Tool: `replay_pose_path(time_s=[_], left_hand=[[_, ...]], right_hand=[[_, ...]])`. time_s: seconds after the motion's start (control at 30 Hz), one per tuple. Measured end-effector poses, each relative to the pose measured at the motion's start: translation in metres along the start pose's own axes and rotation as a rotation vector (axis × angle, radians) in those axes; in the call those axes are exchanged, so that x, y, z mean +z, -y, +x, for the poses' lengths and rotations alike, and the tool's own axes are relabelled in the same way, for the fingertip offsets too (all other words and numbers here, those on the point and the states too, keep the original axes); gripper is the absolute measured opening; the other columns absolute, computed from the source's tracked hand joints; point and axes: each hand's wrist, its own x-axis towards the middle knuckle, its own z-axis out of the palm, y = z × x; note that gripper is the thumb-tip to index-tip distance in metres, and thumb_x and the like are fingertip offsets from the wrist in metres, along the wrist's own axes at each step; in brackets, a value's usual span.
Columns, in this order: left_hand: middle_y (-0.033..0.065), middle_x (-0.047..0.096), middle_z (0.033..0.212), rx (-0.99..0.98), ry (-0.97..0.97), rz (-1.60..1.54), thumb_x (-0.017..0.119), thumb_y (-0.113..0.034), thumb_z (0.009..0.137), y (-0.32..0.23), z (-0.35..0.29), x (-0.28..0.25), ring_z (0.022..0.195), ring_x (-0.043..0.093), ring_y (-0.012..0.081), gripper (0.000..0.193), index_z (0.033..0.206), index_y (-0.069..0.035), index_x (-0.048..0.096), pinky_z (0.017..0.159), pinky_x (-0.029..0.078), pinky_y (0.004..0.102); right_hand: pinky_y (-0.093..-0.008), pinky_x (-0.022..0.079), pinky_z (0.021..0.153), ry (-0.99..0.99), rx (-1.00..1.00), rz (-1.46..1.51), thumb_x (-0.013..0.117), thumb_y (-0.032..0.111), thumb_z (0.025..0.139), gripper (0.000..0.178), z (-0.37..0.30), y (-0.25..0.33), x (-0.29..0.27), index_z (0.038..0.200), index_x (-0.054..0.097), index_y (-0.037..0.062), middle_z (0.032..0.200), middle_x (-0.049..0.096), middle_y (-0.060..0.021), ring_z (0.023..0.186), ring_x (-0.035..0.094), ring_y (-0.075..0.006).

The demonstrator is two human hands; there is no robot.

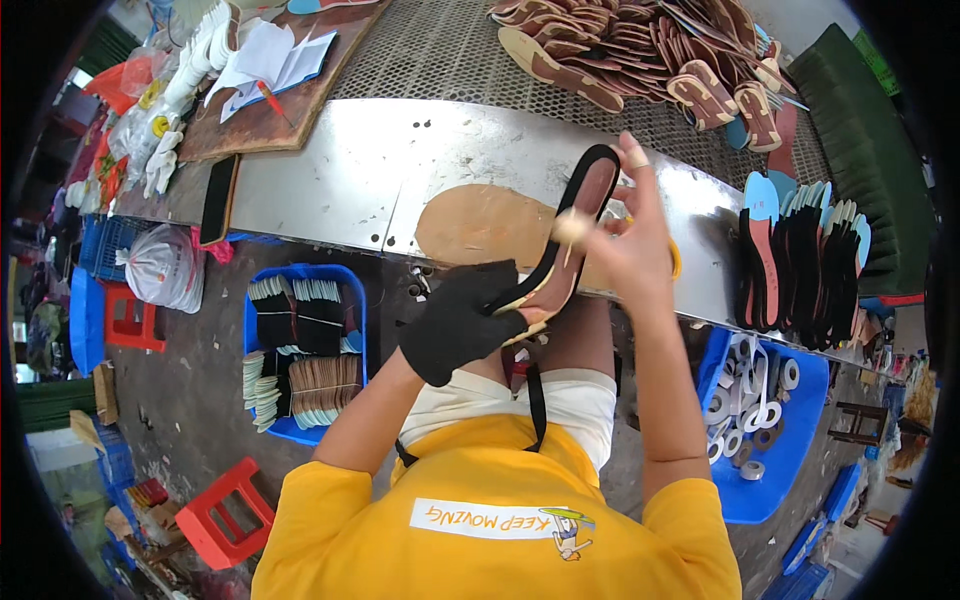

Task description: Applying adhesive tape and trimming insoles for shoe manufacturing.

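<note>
My left hand point(460, 318), in a black glove, grips the lower end of a shoe insole point(592, 190). The insole is reddish brown with a black edging strip round its upper end and pale strips showing lower down. It is held tilted above the metal table's near edge. My right hand point(642, 235) is bare with tape on its fingertips. Its blurred thumb lies across the insole's face, and the other fingers are by the right edge, the index finger pointing up. Under the insole a brown oval board point(480, 225) lies on the table.
Heaped brown insoles point(610, 50) cover the mesh at the back. Black-edged insoles point(790, 260) stand in a row at right. A phone point(219, 200) and a wooden board point(210, 140) lie at left. Blue bins flank me, one with bundled insoles point(325, 388), one with tape rolls point(742, 400).
</note>
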Motion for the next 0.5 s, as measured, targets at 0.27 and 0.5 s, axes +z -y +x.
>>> replay_pose_path(time_s=[0.27,0.5], left_hand=[[0.0158,0.064,0.107,0.364,-0.158,0.378,0.073,-0.022,0.079,0.006,-0.003,0.005,0.094,0.061,0.0308,0.043,0.119,-0.008,0.064,0.080,0.048,0.0376],[0.0112,0.066,0.108,0.128,-0.023,-0.110,0.071,-0.009,0.076,0.012,-0.011,-0.004,0.096,0.058,0.0141,0.060,0.133,-0.005,0.055,0.089,0.044,0.0313]], right_hand=[[-0.0328,0.049,0.073,0.117,0.217,-0.045,0.080,0.029,0.066,0.063,0.021,0.005,-0.011,0.120,0.059,0.0029,0.095,0.062,-0.0112,0.084,0.060,-0.0237],[-0.0289,0.047,0.068,0.147,-0.024,-0.179,0.076,0.024,0.071,0.059,0.020,0.006,-0.005,0.124,0.059,0.0034,0.093,0.062,-0.0113,0.075,0.059,-0.0171]])
